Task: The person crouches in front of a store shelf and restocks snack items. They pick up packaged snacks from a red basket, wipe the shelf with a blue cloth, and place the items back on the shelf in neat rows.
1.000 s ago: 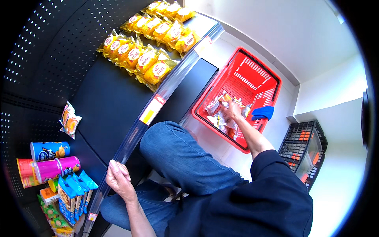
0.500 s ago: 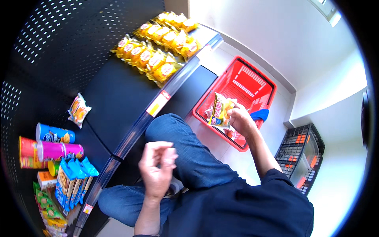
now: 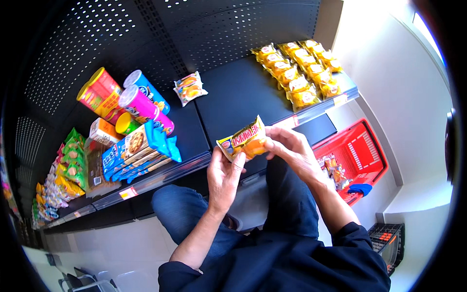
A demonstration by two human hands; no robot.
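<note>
A small packaged cake [image 3: 244,140] in a yellow wrapper, with a picture of golden cakes on its front, is held up before the shelf edge. My left hand [image 3: 223,179] grips its lower left side, the thumb on the front. My right hand [image 3: 296,152] pinches its right end between thumb and fingers. On the shelf behind lie several rows of yellow-wrapped cakes [image 3: 297,83] at the right. Two similar packets with a pale wrapper [image 3: 189,88] sit by the back panel. More packets [image 3: 334,171] lie in the red basket [image 3: 384,168] on the floor.
Left on the shelf stand snack canisters [image 3: 142,103], blue biscuit packs [image 3: 130,151] and green bags [image 3: 73,158]. A clear price rail [image 3: 160,175] runs along the shelf's front edge. A black crate [image 3: 391,243] stands on the floor near the white wall.
My right hand has brought the packaged cake from above the basket leftward to the shelf front. My left hand has come up and taken hold too. The view has swung left.
</note>
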